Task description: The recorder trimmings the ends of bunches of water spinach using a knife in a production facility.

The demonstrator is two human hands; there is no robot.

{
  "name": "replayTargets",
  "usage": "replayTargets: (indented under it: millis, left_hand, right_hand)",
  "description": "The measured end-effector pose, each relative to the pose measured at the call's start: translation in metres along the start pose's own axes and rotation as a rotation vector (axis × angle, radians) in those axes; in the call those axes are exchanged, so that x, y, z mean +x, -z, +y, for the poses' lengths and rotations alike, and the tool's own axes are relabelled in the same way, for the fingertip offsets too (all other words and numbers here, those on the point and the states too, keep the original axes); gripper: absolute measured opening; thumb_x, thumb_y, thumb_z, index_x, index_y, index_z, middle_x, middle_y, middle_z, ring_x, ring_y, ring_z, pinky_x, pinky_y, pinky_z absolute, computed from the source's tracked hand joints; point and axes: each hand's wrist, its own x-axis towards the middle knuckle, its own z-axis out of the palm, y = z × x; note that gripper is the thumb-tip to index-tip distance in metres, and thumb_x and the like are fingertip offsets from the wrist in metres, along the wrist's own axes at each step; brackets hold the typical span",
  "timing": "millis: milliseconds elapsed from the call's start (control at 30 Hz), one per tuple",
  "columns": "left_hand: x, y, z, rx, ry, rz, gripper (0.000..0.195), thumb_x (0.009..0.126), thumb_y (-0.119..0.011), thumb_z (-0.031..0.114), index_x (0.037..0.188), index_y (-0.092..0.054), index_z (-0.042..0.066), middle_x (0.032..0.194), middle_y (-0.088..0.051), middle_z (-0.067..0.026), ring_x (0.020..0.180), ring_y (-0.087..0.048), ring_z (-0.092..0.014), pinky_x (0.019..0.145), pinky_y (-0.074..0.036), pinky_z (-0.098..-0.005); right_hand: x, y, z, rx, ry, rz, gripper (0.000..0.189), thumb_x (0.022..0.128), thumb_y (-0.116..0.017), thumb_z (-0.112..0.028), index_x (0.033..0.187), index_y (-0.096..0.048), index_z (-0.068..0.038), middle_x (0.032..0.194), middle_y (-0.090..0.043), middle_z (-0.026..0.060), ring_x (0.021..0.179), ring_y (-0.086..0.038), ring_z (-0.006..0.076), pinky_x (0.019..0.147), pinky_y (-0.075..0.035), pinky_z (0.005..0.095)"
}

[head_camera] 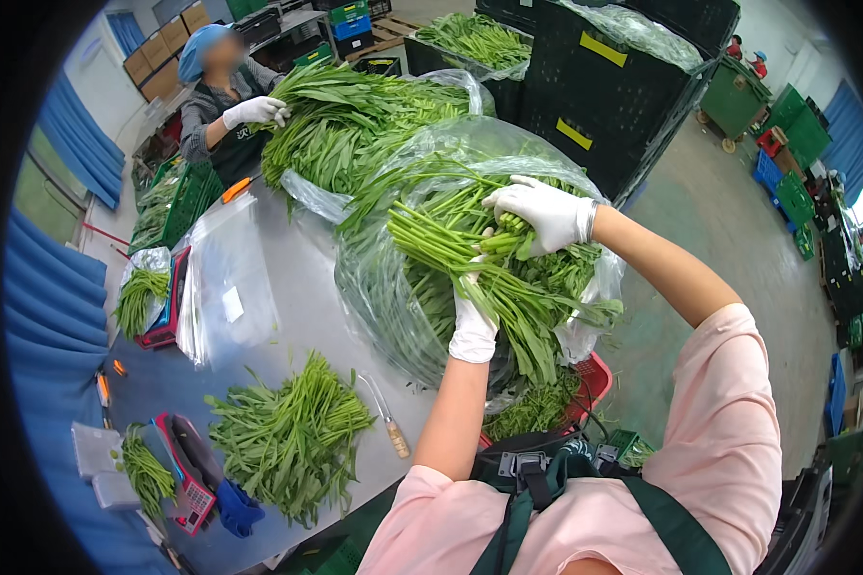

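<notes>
My left hand [475, 316], in a white glove, is closed around a bunch of leafy green stems [439, 237] with the cut ends pointing up and left. Just above it my right hand [543, 215], also gloved, grips more stems near the bunch's middle. Both hands are over a large clear plastic bag [374, 309] filled with the same greens. On the metal table [309, 280] a loose pile of greens [288, 431] lies nearer to me, beside a sickle with a wooden handle [397, 437].
Across the table a co-worker [223, 108] touches another heap of greens [352, 122]. Red scales [194, 496] and flat clear bags [226, 280] lie on the left. Tall black crates [597, 86] stand behind the bag, and a red basket [595, 381] is below it.
</notes>
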Motion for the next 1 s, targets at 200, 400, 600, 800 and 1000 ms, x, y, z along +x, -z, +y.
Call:
replayTargets:
  millis: [200, 400, 600, 800, 1000]
  left_hand:
    - [-0.002, 0.016, -0.008, 0.012, 0.007, 0.026, 0.033, 0.087, -0.053, 0.011, 0.119, -0.051, 0.004, 0.111, -0.057, -0.0082, 0.094, -0.059, -0.018, 0.078, -0.051, -0.0300]
    - [-0.004, 0.027, -0.014, -0.029, 0.019, 0.107, 0.035, 0.087, -0.051, 0.010, 0.121, -0.050, 0.003, 0.112, -0.057, -0.0091, 0.096, -0.058, -0.019, 0.081, -0.050, -0.0313]
    - [-0.002, 0.035, -0.020, 0.026, -0.061, 0.066, 0.037, 0.086, -0.050, 0.008, 0.122, -0.050, 0.003, 0.116, -0.056, -0.0094, 0.101, -0.058, -0.021, 0.082, -0.049, -0.0318]
    - [-0.003, 0.032, -0.020, -0.081, -0.057, 0.132, 0.028, 0.076, -0.052, -0.005, 0.103, -0.051, 0.004, 0.126, -0.050, -0.0115, 0.101, -0.058, -0.025, 0.078, -0.051, -0.0320]
    - [-0.007, 0.024, -0.018, -0.128, -0.068, 0.107, 0.028, 0.073, -0.054, -0.008, 0.097, -0.050, 0.006, 0.129, -0.048, -0.0122, 0.099, -0.059, -0.024, 0.077, -0.052, -0.0308]
  right_hand:
    - [0.009, -0.015, -0.002, -0.225, 0.055, -0.093, 0.095, 0.054, -0.081, -0.036, 0.134, -0.038, -0.008, 0.118, -0.055, 0.0114, 0.117, -0.047, 0.0298, 0.109, -0.018, 0.0491]
    - [0.019, -0.020, -0.013, -0.319, -0.056, -0.167, 0.093, 0.047, -0.080, -0.043, 0.125, -0.046, -0.007, 0.116, -0.052, 0.0141, 0.113, -0.048, 0.0317, 0.109, -0.017, 0.0526]
    - [0.018, -0.027, -0.010, -0.329, -0.065, -0.163, 0.064, 0.049, -0.079, -0.037, 0.100, -0.056, -0.007, 0.097, -0.057, 0.0098, 0.101, -0.053, 0.0286, 0.109, -0.018, 0.0546]
    - [0.010, -0.003, 0.000, -0.237, -0.065, 0.115, 0.046, 0.057, -0.075, -0.031, 0.094, -0.056, -0.011, 0.079, -0.057, 0.0061, 0.089, -0.057, 0.0256, 0.110, -0.014, 0.0544]
    - [0.000, 0.019, 0.024, -0.062, -0.139, 0.384, 0.035, 0.062, -0.070, -0.016, 0.092, -0.054, -0.010, 0.083, -0.057, 0.0066, 0.089, -0.055, 0.0274, 0.112, -0.012, 0.0519]
